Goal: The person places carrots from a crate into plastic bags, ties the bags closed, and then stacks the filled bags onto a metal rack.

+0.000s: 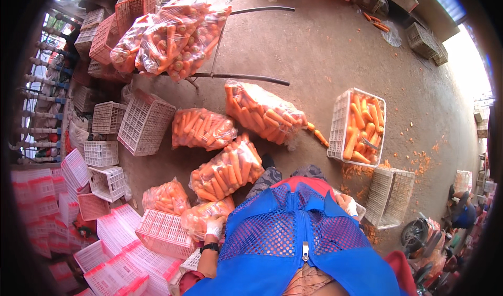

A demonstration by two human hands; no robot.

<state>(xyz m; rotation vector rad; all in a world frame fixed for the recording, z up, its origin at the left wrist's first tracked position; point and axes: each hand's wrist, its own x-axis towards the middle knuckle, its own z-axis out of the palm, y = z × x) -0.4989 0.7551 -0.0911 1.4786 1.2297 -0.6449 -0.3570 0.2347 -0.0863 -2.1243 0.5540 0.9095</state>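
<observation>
My left hand (215, 224), in a white wrist covering with a black watch band below it, grips the near side of a clear plastic bag of carrots (200, 214). Low at my right side, my right hand (346, 202) sits by the rim of a pale plastic crate or seat (360, 210); its fingers are partly hidden by my blue vest. Ahead of my feet stand fuller carrot bags (226, 170), (204, 129) and a large bag (263, 111). To the right, a white crate (332, 139) holds loose carrots (363, 119) with a metal peeler-like tool (369, 143) on top.
A metal hand truck (251, 77) carries stacked carrot bags (173, 36). Pink-rimmed crates (125, 264) are piled at the left. An upturned crate (389, 197) lies near orange peelings (422, 164). Loose carrots (320, 137) rest on the floor. A motorcycle wheel (414, 233) shows at lower right.
</observation>
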